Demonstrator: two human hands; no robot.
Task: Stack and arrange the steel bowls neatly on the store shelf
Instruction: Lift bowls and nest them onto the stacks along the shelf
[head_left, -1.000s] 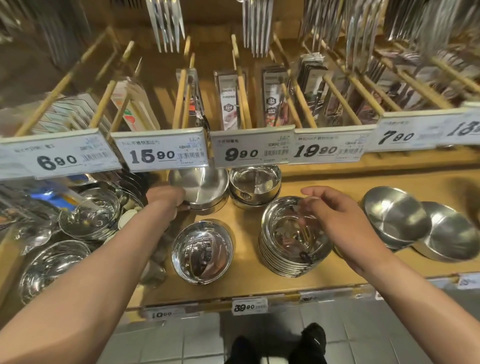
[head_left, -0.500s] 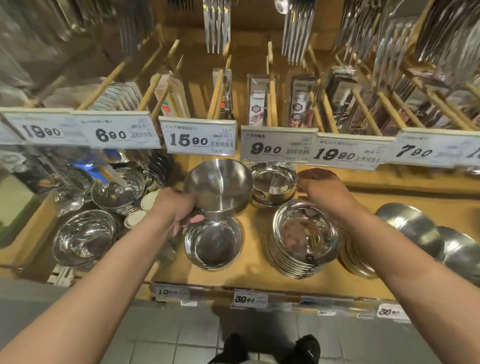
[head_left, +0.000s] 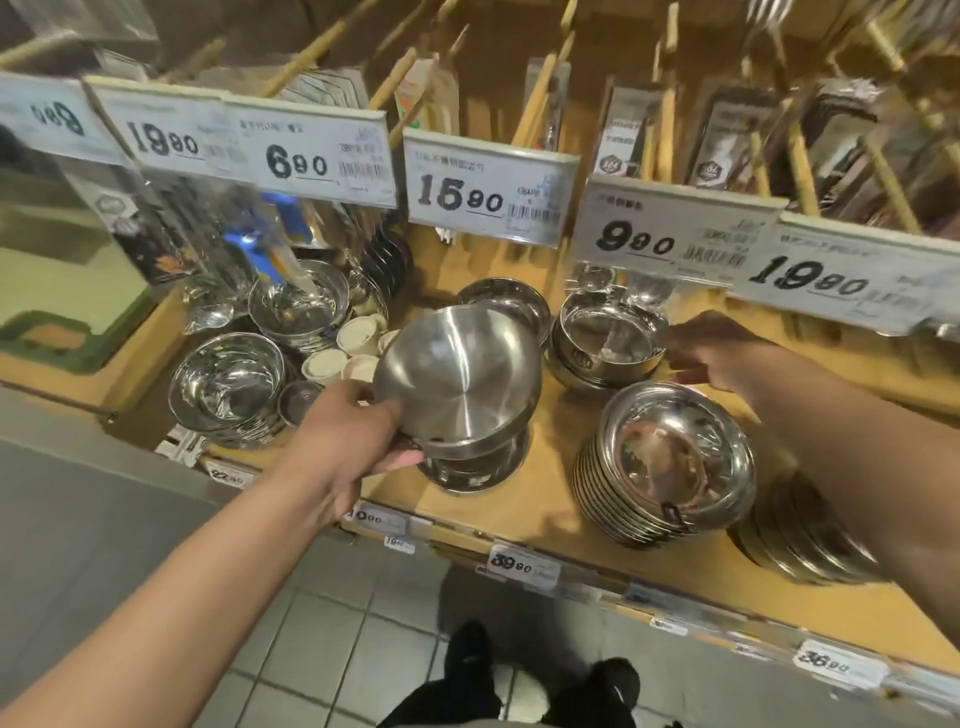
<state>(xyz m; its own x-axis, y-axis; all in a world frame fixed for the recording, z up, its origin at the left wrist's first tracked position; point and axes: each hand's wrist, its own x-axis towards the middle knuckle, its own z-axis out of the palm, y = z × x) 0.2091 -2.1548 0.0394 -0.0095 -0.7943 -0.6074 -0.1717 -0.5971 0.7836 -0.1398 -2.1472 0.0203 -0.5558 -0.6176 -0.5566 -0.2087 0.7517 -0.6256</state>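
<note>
Gripping a tilted steel bowl (head_left: 457, 379) by its near-left rim, left hand (head_left: 345, 441) holds it directly over the shelf bowl (head_left: 475, 467); right hand (head_left: 714, 353), fingers relaxed, touches far stack (head_left: 605, 345).

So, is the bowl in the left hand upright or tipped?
Tipped: the bowl in the left hand shows its brushed inside, tilted toward the camera.

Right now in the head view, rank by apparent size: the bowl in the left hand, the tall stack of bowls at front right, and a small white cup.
1. Stack of bowls
2. Bowl in the left hand, though tilted and lifted nearer the camera, so unsure against the stack
3. White cup, clearly smallest
</note>
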